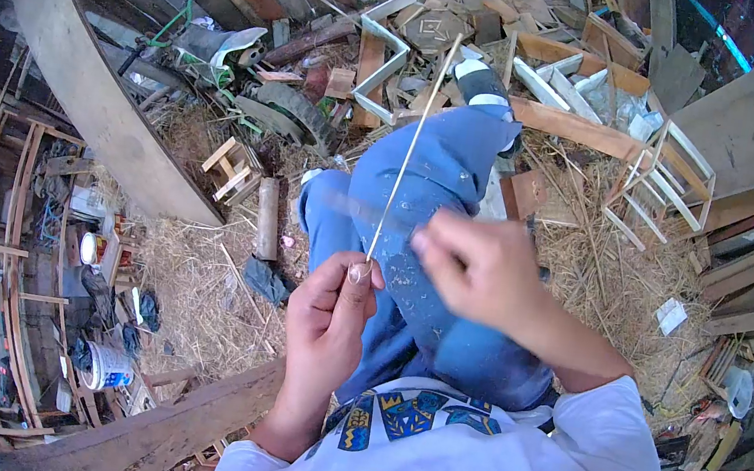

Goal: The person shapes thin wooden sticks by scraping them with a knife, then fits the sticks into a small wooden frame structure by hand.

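Note:
A thin pale wooden stick [417, 136] slants up and away over my raised knee. Its near end is pinched between the thumb and fingers of my left hand [333, 316], and a small pale curl shows at the thumb tip. Just right of the stick, my right hand [483, 264] is closed and smeared by motion. From its fingers a blurred grey knife-like blade [357, 209] points left, across the line of the stick. How the blade meets the stick, touching or apart, I cannot tell. Blue trousers [432, 176] with pale specks lie under both hands.
Straw [207, 299] covers the ground. A wooden plank [153, 416] runs beside me at lower left, and a large curved board [110, 95] leans at upper left. White wooden frames [664, 188], a tire [289, 110] and scrap wood lie ahead. A white bucket [107, 367] stands at left.

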The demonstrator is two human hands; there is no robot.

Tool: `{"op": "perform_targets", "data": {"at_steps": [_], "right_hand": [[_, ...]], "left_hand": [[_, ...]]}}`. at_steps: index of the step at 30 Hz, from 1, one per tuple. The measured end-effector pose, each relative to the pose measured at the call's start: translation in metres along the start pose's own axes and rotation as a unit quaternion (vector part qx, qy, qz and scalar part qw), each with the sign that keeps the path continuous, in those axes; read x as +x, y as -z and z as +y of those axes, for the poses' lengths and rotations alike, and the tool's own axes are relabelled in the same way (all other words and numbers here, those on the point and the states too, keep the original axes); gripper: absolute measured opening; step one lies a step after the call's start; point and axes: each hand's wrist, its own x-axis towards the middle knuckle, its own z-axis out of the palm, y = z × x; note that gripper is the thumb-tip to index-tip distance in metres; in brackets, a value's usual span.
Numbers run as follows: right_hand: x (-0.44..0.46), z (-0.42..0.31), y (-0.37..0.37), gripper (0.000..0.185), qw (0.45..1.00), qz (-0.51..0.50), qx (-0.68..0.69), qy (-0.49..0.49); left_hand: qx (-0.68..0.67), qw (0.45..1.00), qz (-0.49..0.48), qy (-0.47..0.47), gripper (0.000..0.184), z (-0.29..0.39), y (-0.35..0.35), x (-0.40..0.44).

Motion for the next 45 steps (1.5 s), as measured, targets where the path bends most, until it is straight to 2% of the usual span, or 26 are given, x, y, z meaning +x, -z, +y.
{"op": "perform_targets", "data": {"at_steps": [2,3,6,9,10,12,13,14,17,18,20,22,24,26,28,30,32,33,34,36,37,38,40,42,44,45], "right_hand": [[-0.011,-0.009,-0.006,0.027,0.995,-0.071,0.021,0.061],[-0.008,-0.006,-0.004,0.029,0.996,-0.053,0.016,0.076],[0.01,0.001,0.008,0.028,0.999,0.01,0.028,-0.016],[-0.009,-0.008,-0.005,0.028,0.996,-0.06,0.041,0.06],[-0.007,-0.007,-0.004,0.028,0.996,-0.058,0.042,0.058],[0.0,-0.004,0.004,0.028,0.998,-0.055,0.039,-0.014],[0.006,0.004,0.003,0.028,0.999,0.011,0.038,0.005],[0.004,0.004,0.001,0.028,0.999,0.01,0.037,0.008],[-0.009,-0.01,-0.004,0.025,0.994,-0.067,0.035,0.079],[-0.006,-0.007,-0.003,0.025,0.994,-0.066,0.036,0.077],[0.004,0.003,0.003,0.025,0.999,-0.027,0.047,-0.002],[0.005,0.002,0.003,0.025,0.999,0.009,0.03,0.013],[-0.007,-0.007,-0.002,0.025,0.995,-0.065,0.044,0.056],[-0.006,-0.007,-0.001,0.024,0.994,-0.055,0.022,0.09],[0.003,0.003,0.004,0.024,0.999,-0.007,0.042,0.018],[0.003,-0.001,0.003,0.024,0.999,0.007,0.025,0.029],[-0.008,-0.012,0.001,0.024,0.995,-0.065,0.026,0.077],[-0.007,-0.011,0.003,0.024,0.994,-0.065,0.023,0.084],[-0.003,-0.007,0.005,0.024,0.994,-0.066,0.023,0.082],[0.007,0.003,0.008,0.027,0.999,0.007,0.035,0.012],[0.004,0.002,0.005,0.028,1.0,-0.004,0.01,0.007],[-0.001,-0.001,0.001,0.028,1.0,-0.003,0.01,0.009],[-0.01,-0.009,-0.005,0.027,0.994,-0.048,0.025,0.098],[-0.004,-0.003,0.0,0.027,0.994,-0.057,0.015,0.097],[0.007,0.006,0.003,0.027,0.999,0.009,0.02,0.025],[0.003,0.002,0.001,0.029,1.0,-0.007,0.006,0.017]], "left_hand": [[-0.003,1.0,0.014,-0.019,0.024,-0.003,0.0,0.0],[-0.002,1.0,0.013,-0.017,0.024,-0.002,0.001,0.0],[0.026,0.999,0.02,-0.021,0.023,0.0,-0.001,-0.003],[0.018,0.999,0.021,-0.028,0.023,0.002,-0.001,-0.003],[0.024,0.999,0.021,-0.035,0.023,0.002,0.0,-0.002],[0.028,0.999,0.021,-0.037,0.023,0.001,0.0,-0.004],[0.032,0.999,0.024,-0.031,0.023,0.002,-0.002,-0.005],[0.035,0.999,0.028,-0.027,0.023,0.003,-0.004,-0.005],[0.032,0.998,0.026,-0.038,0.022,-0.001,0.001,-0.004],[0.033,0.999,0.024,-0.036,0.022,0.0,0.001,-0.003],[0.043,0.998,0.021,-0.039,0.02,0.001,0.001,-0.006],[0.049,0.997,0.034,-0.055,0.019,0.0,-0.003,-0.007],[0.063,0.995,0.041,-0.07,0.018,0.0,-0.005,-0.005],[0.098,0.988,0.059,-0.102,0.022,-0.005,-0.006,-0.004],[0.086,0.992,0.051,-0.082,0.02,0.002,-0.009,-0.006],[0.074,0.994,0.042,-0.071,0.019,0.004,-0.01,-0.006],[0.026,0.998,0.026,-0.058,0.021,0.003,-0.007,-0.006],[0.027,0.998,0.025,-0.057,0.021,0.003,-0.006,-0.005],[0.038,0.998,0.02,-0.048,0.022,0.004,-0.005,-0.006],[0.046,0.998,0.017,-0.039,0.023,0.004,-0.006,-0.007],[0.028,0.999,0.017,-0.03,0.023,0.004,-0.007,-0.008],[0.012,1.0,0.017,-0.021,0.024,0.005,-0.007,-0.008],[0.02,0.999,0.013,-0.024,0.024,0.002,-0.002,-0.007],[0.025,0.999,0.011,-0.022,0.024,0.002,-0.001,-0.008],[0.018,1.0,0.005,-0.006,0.025,0.006,-0.003,-0.008],[0.017,1.0,0.007,-0.009,0.025,0.006,-0.003,-0.008]]}}
